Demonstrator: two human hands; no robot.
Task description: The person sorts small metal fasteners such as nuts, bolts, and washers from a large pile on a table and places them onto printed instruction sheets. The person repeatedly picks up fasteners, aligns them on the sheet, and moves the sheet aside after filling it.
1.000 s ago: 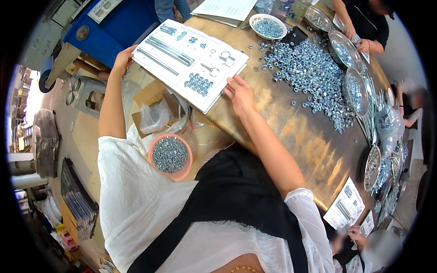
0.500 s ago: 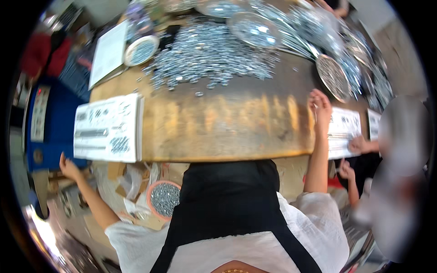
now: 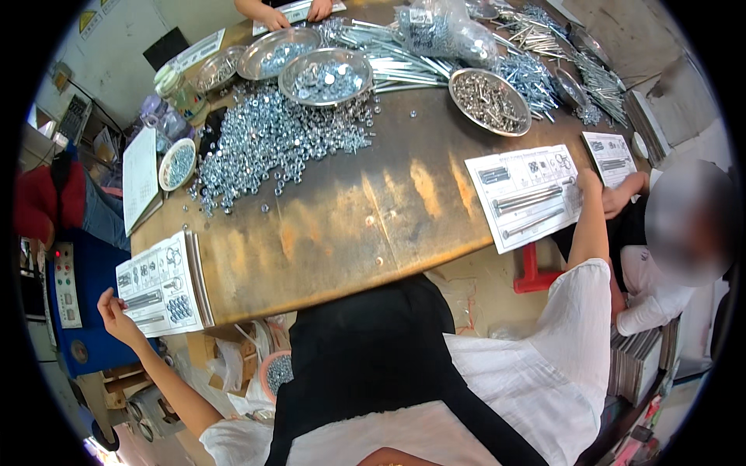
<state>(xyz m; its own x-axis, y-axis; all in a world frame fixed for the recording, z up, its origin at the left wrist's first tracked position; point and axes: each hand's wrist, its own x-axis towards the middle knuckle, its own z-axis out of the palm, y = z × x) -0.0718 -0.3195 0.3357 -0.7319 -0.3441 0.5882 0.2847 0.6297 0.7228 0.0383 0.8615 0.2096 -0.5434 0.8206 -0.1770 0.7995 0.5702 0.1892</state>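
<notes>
My left hand [image 3: 118,317] is at the left edge of a stack of printed hardware sheets [image 3: 167,283] on the table's near left corner. Its fingers are loosely bent and apart, with nothing seen in them. My right arm reaches to another printed sheet [image 3: 536,194] at the near right, which juts past the table edge. My right hand [image 3: 590,183] lies against that sheet's right edge, its fingers mostly hidden. Both sheets show pictures of bolts and small fittings. A big heap of shiny metal nuts [image 3: 268,147] spreads over the table's far left.
Steel bowls of small parts [image 3: 326,78], a bowl of screws [image 3: 489,101], long rods [image 3: 396,54] and a plastic bag [image 3: 447,35] crowd the far side. A co-worker [image 3: 660,287] sits close at right, near a red stool [image 3: 536,272]. Another person's hands [image 3: 276,19] show beyond.
The view has turned, shifting the table's contents leftward. My right hand has gone from the right sheet's left side to its right edge. My left hand is now beside the left stack.
</notes>
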